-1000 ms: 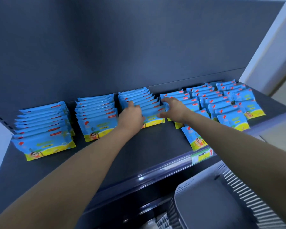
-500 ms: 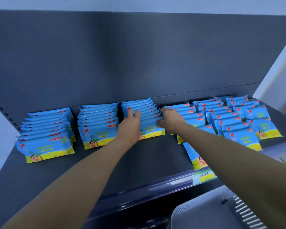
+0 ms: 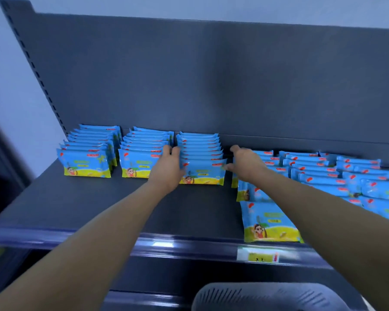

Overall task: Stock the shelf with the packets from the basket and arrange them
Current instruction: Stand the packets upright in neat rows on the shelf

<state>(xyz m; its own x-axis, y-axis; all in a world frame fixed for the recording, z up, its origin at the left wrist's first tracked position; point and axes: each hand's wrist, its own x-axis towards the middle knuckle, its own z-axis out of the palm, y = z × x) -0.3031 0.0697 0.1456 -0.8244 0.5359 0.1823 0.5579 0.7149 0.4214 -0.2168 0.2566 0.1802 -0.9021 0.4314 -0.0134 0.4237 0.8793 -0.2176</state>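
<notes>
The left hand, fingers straight, presses the packet stack from 9 o'clock, likely to square it. The right hand (relaxed, holding nothing) guards 3 o'clock; contact unclear.

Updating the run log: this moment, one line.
arranging; left hand: left side of third packet row; right hand: at its right side; stray packet: shelf front

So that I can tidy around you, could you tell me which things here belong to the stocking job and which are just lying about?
Job: left hand, right hand, the packet row between them, the other packet rows, the loose packet at the front edge, the shelf, the basket.
Just there: the price label, the back panel.
</notes>
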